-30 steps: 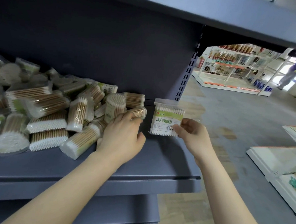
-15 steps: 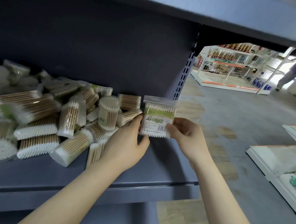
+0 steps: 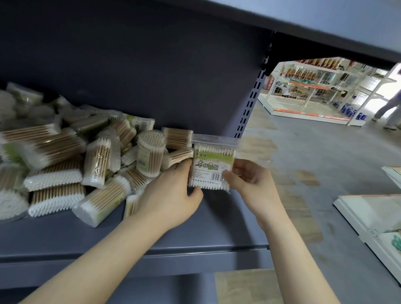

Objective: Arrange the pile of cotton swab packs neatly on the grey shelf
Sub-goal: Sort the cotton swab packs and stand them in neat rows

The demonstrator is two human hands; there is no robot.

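Both hands (image 3: 168, 194) (image 3: 251, 185) pinch upright swab pack (image 3: 211, 162); green label, Chinese characters, barcode.

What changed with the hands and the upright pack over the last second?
The left hand left the pile and moved right to take hold of the labelled pack by its left edge. The right hand kept its hold on the right edge, so both now hold it upright over the grey shelf. The pile looks unchanged.
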